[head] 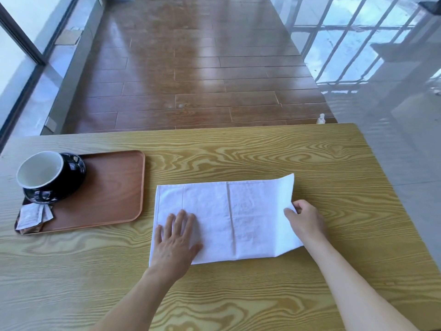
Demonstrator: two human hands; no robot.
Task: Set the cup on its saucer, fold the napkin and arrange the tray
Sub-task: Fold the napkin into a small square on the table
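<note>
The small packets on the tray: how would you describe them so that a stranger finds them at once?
Start at the wooden table and go to the brown tray at its left end. In the tray's near left corner, in front of the black saucer and cup, lie the packets. They alone are flat, pale and crumpled paper.

Left hand lying flat, palm down with fingers spread; right hand curled in a pinch, thumb against fingertips; both forearms extended forward.

Wooden table, plank floor
</note>
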